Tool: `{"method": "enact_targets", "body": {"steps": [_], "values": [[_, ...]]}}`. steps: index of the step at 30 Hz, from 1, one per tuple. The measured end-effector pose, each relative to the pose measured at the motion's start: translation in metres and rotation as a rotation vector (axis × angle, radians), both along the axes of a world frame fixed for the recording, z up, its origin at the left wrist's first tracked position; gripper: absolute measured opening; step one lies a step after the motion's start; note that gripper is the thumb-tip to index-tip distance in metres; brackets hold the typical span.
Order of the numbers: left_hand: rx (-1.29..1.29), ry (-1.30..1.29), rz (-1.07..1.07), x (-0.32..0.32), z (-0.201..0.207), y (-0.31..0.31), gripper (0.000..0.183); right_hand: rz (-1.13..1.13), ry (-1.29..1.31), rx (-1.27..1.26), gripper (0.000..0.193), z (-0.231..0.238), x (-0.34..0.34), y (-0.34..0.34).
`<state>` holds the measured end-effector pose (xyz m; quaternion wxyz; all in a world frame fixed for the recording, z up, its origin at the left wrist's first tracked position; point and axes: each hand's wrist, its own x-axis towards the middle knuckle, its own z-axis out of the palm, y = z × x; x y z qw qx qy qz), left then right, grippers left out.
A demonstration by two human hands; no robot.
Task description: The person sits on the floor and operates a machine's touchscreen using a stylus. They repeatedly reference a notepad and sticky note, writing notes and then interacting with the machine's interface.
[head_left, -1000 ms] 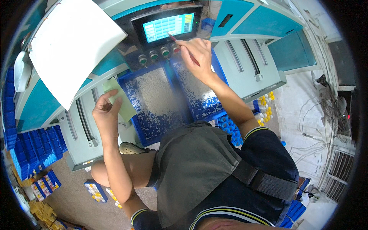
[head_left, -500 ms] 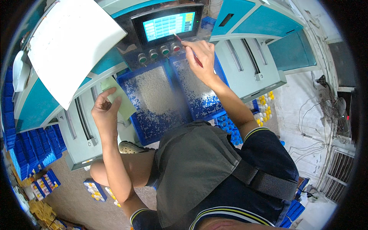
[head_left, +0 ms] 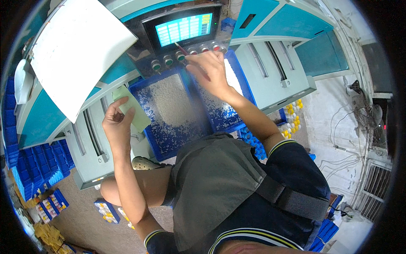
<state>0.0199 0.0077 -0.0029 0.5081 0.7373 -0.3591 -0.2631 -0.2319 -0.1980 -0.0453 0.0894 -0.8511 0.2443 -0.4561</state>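
My right hand (head_left: 210,73) is closed on a slim dark red pen (head_left: 182,48), whose tip meets the lower edge of a lit touchscreen (head_left: 184,29) or hovers just before it; I cannot tell which. A row of round push buttons (head_left: 168,60) sits below the screen, close to my fingers. My left hand (head_left: 117,120) pinches a pale green slip of paper (head_left: 136,112) between thumb and fingers. Below my hands lie two blue trays (head_left: 247,91) with small white pellets (head_left: 171,99) spread in them.
A large white sheet (head_left: 80,51) stands at the upper left. Grey-green slotted machine panels (head_left: 270,76) flank the trays. Stacked blue trays (head_left: 40,163) fill the left side. White and yellow caps (head_left: 292,118) and blue round pieces (head_left: 252,142) lie at the right.
My right hand has moved left and slightly down, taking the pen tip leftward along the screen's lower part. The left hand keeps the green slip in nearly the same place.
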Motion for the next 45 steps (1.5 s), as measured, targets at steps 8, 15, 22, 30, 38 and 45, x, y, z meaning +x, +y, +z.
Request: {"method": "enact_targets", "body": {"steps": [8,15,22,30,38,45], "values": [[-0.016,0.031,0.012,0.003,-0.006,0.0,0.04,0.022,-0.002,0.056,0.031,-0.008,0.012,0.005],[-0.02,0.019,0.018,0.002,-0.006,0.0,0.04,0.006,0.003,0.069,0.031,-0.008,0.015,0.005],[-0.011,0.057,0.031,-0.001,-0.003,-0.001,0.04,0.004,-0.001,0.036,0.03,-0.005,0.014,0.007],[0.002,0.035,0.01,0.001,-0.003,-0.002,0.04,0.002,-0.016,0.06,0.03,-0.009,0.014,0.006],[0.081,0.012,0.005,0.008,-0.008,0.0,0.039,0.003,-0.021,0.05,0.03,-0.007,0.014,0.006],[0.087,0.031,0.004,0.009,-0.009,0.0,0.039,-0.007,-0.006,0.011,0.03,-0.003,0.012,0.007]]}}
